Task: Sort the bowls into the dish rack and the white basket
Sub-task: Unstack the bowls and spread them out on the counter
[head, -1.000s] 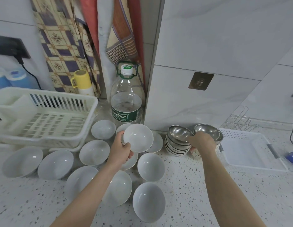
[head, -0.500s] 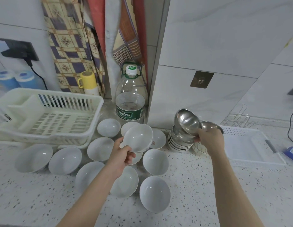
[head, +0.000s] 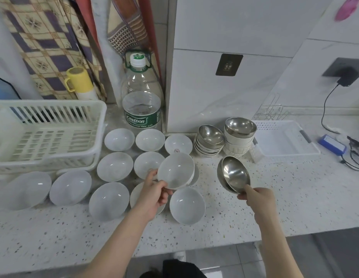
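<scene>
Head view of a speckled bench (head: pixel 275 199). The left hand (head: pixel 152 195) pinched the near rim of a white bowl (head: pixel 175 170), thumb inside and fingers beneath, holding it tilted above the other white bowls (head: pixel 114 166) that stood open side up in rows between the left end and the middle of the bench. The right hand (head: pixel 259 197) gripped the near rim of a steel bowl (head: pixel 234 176), tilted toward the camera and lifted clear of the bench surface; a second metal rim showed just behind it, though whether that was a separate bowl could not be told. Two stacks of steel-lined bowls (head: pixel 224 138) stood against the back wall, touching one another. The white dish rack (head: pixel 48 135) sat at the rear left corner, and the shallow white basket (head: pixel 285 139) lay at the rear right, just beside the stacks; no bowl was visible in either. A large water bottle (head: pixel 141 97) and a yellow mug (head: pixel 79 82) stood along the back edge.
</scene>
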Available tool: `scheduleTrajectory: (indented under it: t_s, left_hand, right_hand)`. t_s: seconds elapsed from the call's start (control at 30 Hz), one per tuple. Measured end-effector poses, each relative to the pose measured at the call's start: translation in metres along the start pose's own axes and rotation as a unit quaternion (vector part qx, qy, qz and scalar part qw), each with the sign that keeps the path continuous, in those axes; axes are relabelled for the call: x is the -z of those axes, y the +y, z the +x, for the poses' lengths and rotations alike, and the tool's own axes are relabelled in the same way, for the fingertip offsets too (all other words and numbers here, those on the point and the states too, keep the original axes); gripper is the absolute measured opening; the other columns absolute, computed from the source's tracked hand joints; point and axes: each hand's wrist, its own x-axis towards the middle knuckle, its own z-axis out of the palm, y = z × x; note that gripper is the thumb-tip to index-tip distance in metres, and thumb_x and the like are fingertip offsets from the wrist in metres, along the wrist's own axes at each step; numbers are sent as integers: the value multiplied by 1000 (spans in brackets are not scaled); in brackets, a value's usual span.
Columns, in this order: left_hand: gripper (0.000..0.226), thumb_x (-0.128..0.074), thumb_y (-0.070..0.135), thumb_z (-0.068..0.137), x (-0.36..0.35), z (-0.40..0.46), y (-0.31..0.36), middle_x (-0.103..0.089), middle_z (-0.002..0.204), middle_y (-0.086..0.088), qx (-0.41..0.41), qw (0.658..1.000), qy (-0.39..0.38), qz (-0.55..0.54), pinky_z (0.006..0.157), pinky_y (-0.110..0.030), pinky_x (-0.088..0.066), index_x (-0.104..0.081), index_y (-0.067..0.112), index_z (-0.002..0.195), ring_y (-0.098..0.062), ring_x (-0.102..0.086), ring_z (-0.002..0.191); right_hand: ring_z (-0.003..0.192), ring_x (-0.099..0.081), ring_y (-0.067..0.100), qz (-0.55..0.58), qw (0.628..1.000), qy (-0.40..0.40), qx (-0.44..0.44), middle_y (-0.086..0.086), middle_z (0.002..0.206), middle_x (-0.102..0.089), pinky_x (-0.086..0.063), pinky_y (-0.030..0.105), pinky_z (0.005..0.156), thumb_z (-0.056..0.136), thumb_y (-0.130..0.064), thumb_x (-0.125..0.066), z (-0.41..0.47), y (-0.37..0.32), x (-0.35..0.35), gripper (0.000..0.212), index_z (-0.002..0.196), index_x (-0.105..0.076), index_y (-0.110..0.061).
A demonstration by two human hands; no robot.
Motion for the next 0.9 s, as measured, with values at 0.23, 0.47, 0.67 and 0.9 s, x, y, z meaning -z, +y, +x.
scheduleTrajectory:
  t_s: [0.23, 0.47, 0.67, 0.9]
  left_hand:
    - [43, -45, -4, 90, -12, -6, -17, -60, 51, -9, 19, 1000, 22, -10, 42, -22, -30, -52, 34, 109, -12, -39, 43]
    - [42, -45, -3, 92, -28, 2, -18, -57, 51, -10, -13, 998, 52, -39, 38, -20, -29, -52, 37, 104, -10, -36, 39]
    - [39, -46, -5, 93, -51, 10, -27, -55, 51, -10, -28, 991, 83, -96, 36, -17, -29, -56, 27, 112, -9, -36, 38]
    - [43, -46, -7, 92, -74, 15, -36, -56, 57, -10, -39, 984, 119, -127, 34, -18, -28, -56, 23, 121, -8, -40, 36]
  right_hand:
    - [45, -29, 13, -70, 997, 17, 32, 2, 57, -72, -29, 27, 48, 86, -12, -58, 14, 33, 0, 34, 54, -63, -2]
    - [41, -39, 12, -154, 984, -29, 82, 5, 60, -71, -31, 22, 44, 86, -14, -58, 45, 25, -4, 30, 60, -67, -3]
    - [35, -37, 7, -171, 975, -114, 80, 6, 63, -74, -31, 20, 40, 86, -13, -57, 76, 11, -18, 33, 53, -60, -10]
    - [39, -39, 12, -191, 960, -182, 92, 6, 61, -73, -30, 18, 42, 82, -13, -57, 96, 3, -38, 29, 54, -60, -7]
